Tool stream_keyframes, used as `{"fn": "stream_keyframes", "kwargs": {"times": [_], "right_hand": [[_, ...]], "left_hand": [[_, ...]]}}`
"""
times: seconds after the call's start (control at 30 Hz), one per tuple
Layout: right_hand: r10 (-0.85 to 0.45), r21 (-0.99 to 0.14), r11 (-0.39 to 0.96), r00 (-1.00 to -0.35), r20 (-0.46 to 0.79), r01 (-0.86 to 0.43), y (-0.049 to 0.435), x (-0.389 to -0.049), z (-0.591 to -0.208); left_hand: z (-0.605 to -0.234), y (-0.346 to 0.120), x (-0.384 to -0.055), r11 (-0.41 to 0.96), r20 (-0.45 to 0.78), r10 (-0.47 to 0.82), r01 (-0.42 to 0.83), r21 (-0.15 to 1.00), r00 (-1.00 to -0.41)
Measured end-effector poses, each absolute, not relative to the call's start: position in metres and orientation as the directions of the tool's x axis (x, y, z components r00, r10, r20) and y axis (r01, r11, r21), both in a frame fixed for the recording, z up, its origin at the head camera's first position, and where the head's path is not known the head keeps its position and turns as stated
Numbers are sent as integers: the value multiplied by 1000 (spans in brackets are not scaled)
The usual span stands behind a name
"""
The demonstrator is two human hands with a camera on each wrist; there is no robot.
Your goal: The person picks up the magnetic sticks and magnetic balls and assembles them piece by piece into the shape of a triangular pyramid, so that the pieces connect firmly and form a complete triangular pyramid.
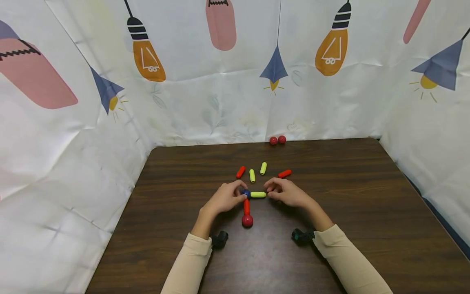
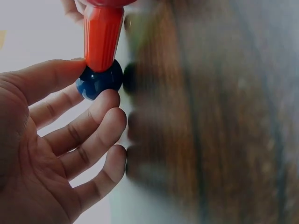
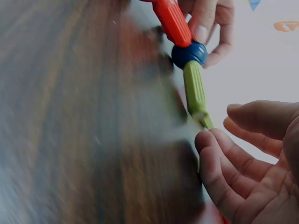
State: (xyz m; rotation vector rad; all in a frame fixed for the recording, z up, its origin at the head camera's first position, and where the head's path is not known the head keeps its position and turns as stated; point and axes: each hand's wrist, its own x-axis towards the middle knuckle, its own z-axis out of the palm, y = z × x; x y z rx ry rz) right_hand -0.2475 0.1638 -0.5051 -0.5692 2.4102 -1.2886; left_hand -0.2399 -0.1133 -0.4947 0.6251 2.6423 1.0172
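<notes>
Between the thumb and fingers of my left hand (image 1: 227, 197) is a blue ball (image 2: 96, 84), pinched close over the table. A red ribbed rod (image 1: 246, 207) joins the ball on the near side and ends in a dark red ball (image 1: 247, 221). To the right, a yellow-green rod (image 1: 258, 194) extends from the blue ball toward my right hand (image 1: 288, 192). In the right wrist view, that hand's thumb (image 3: 261, 116) and fingers are parted, holding nothing, with the fingertips right by the free end of the yellow-green rod.
Beyond the hands lie loose rods: a red one (image 1: 240, 172), two yellow-green ones (image 1: 252, 176) (image 1: 263, 168) and another red one (image 1: 284, 173). Two red balls (image 1: 273, 141) (image 1: 282, 139) sit at the back edge of the brown table (image 1: 176, 245). A printed white curtain (image 1: 235, 102) surrounds it.
</notes>
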Motion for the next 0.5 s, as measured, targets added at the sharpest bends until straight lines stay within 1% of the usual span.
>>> {"fn": "stream_keyframes", "kwargs": {"times": [0.33,0.5], "right_hand": [[-462,-853,493,-882,-92,-170,183,-252,-496],[-433,-864,477,-898,-74,-159,201,-256,-494]], "left_hand": [[-490,-119,-240,679,-91,449,273,682,-889],[-489,-119,-240,684,-96,442,266,680,-892]]}}
